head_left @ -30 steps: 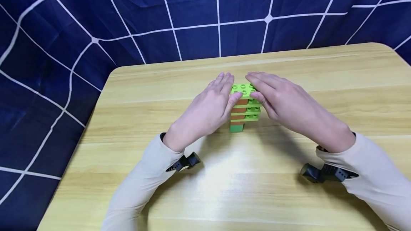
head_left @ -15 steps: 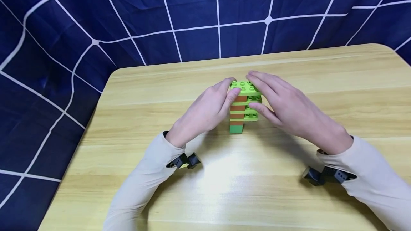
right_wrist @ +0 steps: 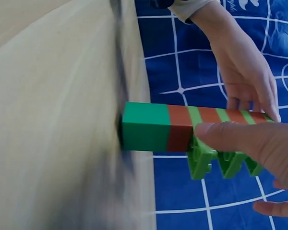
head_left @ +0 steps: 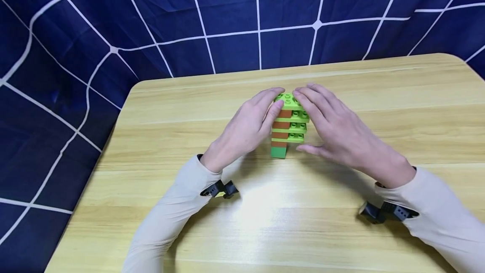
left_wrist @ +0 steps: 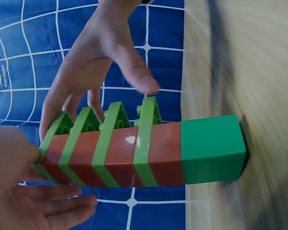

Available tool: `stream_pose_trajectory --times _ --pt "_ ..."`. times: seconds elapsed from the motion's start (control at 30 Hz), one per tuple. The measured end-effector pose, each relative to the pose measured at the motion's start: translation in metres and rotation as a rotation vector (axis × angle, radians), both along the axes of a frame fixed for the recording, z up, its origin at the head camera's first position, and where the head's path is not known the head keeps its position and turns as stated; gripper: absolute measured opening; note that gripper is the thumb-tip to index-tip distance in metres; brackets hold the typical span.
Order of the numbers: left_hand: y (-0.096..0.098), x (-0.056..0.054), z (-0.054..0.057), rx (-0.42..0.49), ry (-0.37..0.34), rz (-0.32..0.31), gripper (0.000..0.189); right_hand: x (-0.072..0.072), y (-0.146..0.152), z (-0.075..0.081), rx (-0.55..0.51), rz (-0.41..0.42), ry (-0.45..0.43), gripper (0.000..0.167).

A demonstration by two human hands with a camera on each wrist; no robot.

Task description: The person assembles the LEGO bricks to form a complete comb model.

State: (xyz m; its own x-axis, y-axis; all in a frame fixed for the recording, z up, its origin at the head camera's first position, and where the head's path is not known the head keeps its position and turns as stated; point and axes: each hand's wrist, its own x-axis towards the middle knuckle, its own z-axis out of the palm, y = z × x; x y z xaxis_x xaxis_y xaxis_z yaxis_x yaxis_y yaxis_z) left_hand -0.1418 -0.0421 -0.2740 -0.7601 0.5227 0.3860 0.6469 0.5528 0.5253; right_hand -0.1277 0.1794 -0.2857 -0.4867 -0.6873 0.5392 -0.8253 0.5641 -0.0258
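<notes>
A toy building-brick tower (head_left: 280, 125) stands upright on the table. Its base is a dark green brick (left_wrist: 211, 148). Above that, orange bricks (right_wrist: 180, 127) alternate with several lime-green plates that jut out to the right. The studded top plate (head_left: 289, 103) is partly covered by both hands. My left hand (head_left: 244, 127) holds this plate at its left end, thumb in front and index finger behind; its other fingers hang beside the tower. My right hand (head_left: 339, 127) rests relaxed fingertips on the plate's right end. Its thumb is spread low, apart from the tower in the left wrist view.
The wooden table (head_left: 170, 129) has rounded back corners. Behind it and to the left hangs a dark blue cloth (head_left: 227, 3) with white grid lines. A small black camera sits on each wrist, the left one (head_left: 219, 188) and the right one (head_left: 386, 212).
My left fingers have bent from straight to curl around the top plate's left end. My right thumb has dropped from the top plate to lower beside the tower. The tower stays in place.
</notes>
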Motion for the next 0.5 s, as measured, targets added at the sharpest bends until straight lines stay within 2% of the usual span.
stream_pose_trajectory --times 0.07,0.13,0.33,0.5 --pt "0.0 0.0 -0.001 0.018 0.008 0.0 0.043 0.0 -0.001 -0.003 0.014 -0.02 0.028 0.12" --pt "0.001 -0.001 -0.002 0.027 0.008 -0.002 0.043 0.0 -0.003 -0.006 0.01 -0.038 0.061 0.126" --pt "0.001 -0.002 -0.005 0.027 0.034 -0.003 0.043 -0.001 -0.007 -0.013 -0.066 -0.03 0.138 0.117" --pt "0.001 -0.002 -0.008 -0.099 0.113 0.041 0.046 -0.001 -0.008 -0.013 -0.034 -0.041 0.14 0.113"
